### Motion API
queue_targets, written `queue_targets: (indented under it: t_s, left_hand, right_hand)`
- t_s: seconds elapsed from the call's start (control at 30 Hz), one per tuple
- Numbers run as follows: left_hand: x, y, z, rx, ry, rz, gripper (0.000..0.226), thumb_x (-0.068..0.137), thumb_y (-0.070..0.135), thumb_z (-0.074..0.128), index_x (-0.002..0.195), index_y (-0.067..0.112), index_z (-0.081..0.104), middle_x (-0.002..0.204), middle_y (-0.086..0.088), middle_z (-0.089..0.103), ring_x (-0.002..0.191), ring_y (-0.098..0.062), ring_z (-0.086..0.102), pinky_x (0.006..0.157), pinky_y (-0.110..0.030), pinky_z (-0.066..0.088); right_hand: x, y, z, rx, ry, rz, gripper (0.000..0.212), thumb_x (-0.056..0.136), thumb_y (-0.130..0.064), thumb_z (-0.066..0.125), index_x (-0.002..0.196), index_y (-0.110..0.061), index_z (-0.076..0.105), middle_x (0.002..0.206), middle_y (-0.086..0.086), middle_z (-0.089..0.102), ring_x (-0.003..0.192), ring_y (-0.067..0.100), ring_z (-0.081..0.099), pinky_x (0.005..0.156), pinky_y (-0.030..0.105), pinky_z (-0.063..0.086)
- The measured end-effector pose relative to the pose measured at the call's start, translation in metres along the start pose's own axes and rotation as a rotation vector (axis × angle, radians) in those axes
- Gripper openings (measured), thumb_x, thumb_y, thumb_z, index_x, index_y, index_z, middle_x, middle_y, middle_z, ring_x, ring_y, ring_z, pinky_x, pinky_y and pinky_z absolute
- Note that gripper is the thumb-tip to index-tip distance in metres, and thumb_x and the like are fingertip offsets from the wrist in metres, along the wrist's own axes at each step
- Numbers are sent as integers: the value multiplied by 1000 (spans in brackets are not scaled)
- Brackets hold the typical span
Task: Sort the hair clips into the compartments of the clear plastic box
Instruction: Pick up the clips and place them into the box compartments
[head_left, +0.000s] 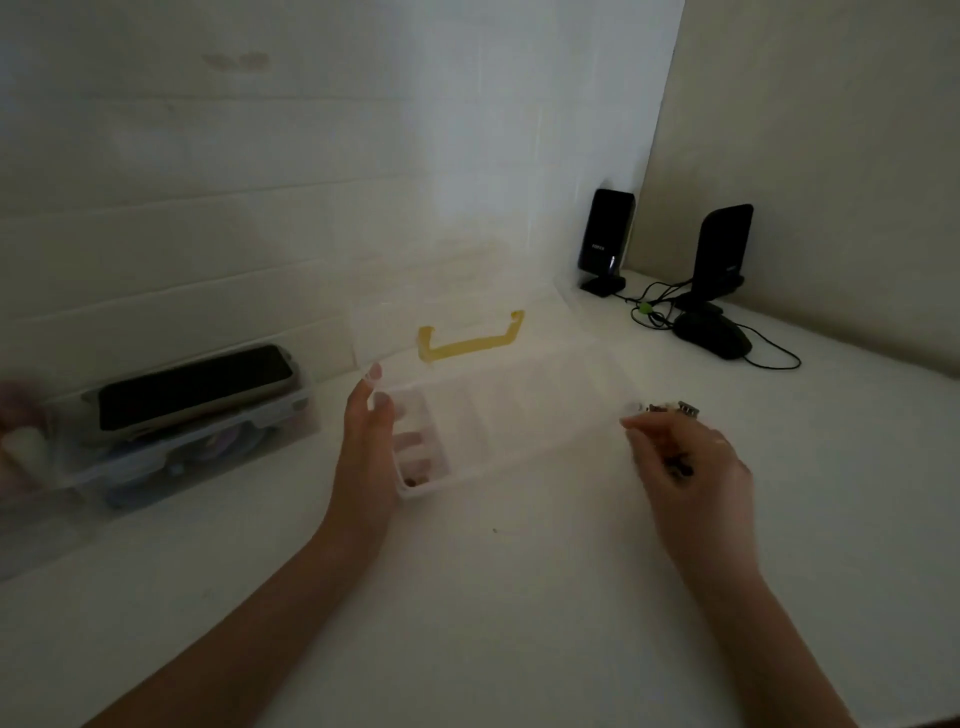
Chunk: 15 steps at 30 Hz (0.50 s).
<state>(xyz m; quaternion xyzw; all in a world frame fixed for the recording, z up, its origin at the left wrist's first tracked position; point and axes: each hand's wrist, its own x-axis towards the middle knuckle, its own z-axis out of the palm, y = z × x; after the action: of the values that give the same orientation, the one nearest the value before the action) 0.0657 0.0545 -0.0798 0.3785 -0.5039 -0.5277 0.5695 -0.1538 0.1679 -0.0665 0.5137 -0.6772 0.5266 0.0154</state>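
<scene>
- Clear plastic box (498, 415) sits open on the white table (519, 623), lid up against the wall, yellow handle (470, 345) on the lid.
- Left hand (371, 447) grips the box's left end, thumb hooked over the rim; steadies it.
- Right hand (685, 467) is curled round a small bunch of dark hair clips (678, 465) at the box's right end; a metal bit pokes out past the fingertips. Blurry, count unclear.
- Something small and dark lies in the near-left compartment (415, 480); the other cells look bare, hard to tell through clear plastic.
- Judged step: bringing clips over to drop in a cell.
- To do it well: keep the left hand pinning the light box so it doesn't skid; move the right hand directly above one cell, let go low, one kind per cell, so nothing bounces over the dividers.
- Second bin (171, 447) with a phone (197, 384) on top stands well left, not involved.
</scene>
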Motion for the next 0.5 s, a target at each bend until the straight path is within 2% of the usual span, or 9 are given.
queue_targets:
  t_s: [0.07,0.17,0.27,0.4,0.5]
  left_hand:
    - [1,-1,1,-13,22,-10,24,100,39,31,111,56,44,103,4,53,83,-21,63,47,-24,52]
    - [1,-1,1,-9,33,-15,24,100,38,31,112,55,44,103,3,53,82,-22,63,46,-24,51]
    - [1,-1,0,-4,33,-19,28,100,37,32,125,46,41,103,3,53,81,-22,63,47,-24,52]
    - [-1,0,1,7,31,-18,31,99,38,33,129,43,40,103,2,52,82,-22,61,50,-27,54]
    - [-1,2,1,7,30,-19,29,99,38,33,126,44,40,103,2,52,81,-21,62,50,-28,54]
  right_hand:
    - [-5,13,-12,-103,-77,142,12,85,-24,62,94,-30,67,81,-12,65,77,15,58,71,37,51]
    - [-11,17,-15,-355,-164,98,17,82,-22,66,98,-23,69,95,-5,66,91,19,53,81,37,45]
    - [-10,15,-8,-424,-227,85,25,79,-15,67,104,-16,68,106,0,65,100,24,54,88,37,43]
    - [-6,14,-2,-314,-167,148,40,78,-11,68,117,-17,60,116,5,58,105,23,52,89,30,39]
    - [0,13,2,-392,-107,188,45,81,-23,67,124,-20,53,125,5,52,112,27,45,90,38,38]
